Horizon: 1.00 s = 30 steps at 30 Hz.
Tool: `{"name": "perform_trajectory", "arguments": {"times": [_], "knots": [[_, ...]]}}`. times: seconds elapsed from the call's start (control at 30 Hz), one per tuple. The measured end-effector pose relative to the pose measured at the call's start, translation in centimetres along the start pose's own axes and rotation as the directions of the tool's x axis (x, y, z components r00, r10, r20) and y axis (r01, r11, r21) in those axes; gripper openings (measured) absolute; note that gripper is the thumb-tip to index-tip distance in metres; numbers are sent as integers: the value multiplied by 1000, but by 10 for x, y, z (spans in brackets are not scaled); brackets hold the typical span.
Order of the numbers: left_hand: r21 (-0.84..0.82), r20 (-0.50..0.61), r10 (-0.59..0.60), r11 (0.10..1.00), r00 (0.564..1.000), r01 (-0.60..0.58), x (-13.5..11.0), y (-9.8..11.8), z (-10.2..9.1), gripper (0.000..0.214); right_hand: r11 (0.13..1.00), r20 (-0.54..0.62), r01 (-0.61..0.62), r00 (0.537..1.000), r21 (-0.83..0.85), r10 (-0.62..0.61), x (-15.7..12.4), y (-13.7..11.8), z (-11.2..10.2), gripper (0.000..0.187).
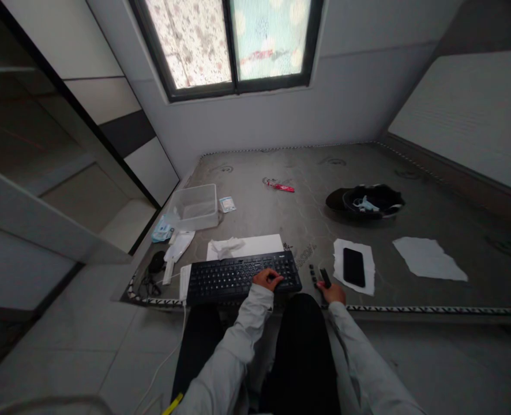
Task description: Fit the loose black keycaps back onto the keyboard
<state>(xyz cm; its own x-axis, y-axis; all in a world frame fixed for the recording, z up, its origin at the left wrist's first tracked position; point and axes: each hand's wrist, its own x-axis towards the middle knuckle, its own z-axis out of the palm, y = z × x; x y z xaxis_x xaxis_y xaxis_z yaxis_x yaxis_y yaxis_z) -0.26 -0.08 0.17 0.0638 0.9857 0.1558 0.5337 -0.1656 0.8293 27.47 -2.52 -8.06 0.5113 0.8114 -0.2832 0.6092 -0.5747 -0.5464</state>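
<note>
Lower centre lay the keyboard, my left hand on it — perhaps steadying it; its grip I couldn't tell. Rightward, my right hand grasped a dark stick beside black pieces, seemingly lined up handily.

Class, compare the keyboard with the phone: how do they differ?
The keyboard is long; the phone is much smaller. The keyboard bears many keys, whereas the phone's face looks smooth. The left hand is on the keyboard, while no hand touches the phone. Both look dark.
</note>
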Motion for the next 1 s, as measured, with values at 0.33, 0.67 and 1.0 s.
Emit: {"name": "perform_trajectory", "arguments": {"times": [0.33, 0.67, 1.0], "knots": [[1, -6, -10, 1000, 1000, 10, 1, 1, 0, 14, 1000, -5, 24, 1000, 8, -24, -1, 4, 2, 24], [3, -1, -16, 1000, 1000, 16, 1, -1, 2, 15, 1000, -20, -2, 1000, 0, 2, -2, 3, -2, 23], [48, -23, -3, 999, 1000, 5, 1, -2, 4, 13, 994, -93, 0, 996, 107, 11, -18, -21, -20, 51]]}}
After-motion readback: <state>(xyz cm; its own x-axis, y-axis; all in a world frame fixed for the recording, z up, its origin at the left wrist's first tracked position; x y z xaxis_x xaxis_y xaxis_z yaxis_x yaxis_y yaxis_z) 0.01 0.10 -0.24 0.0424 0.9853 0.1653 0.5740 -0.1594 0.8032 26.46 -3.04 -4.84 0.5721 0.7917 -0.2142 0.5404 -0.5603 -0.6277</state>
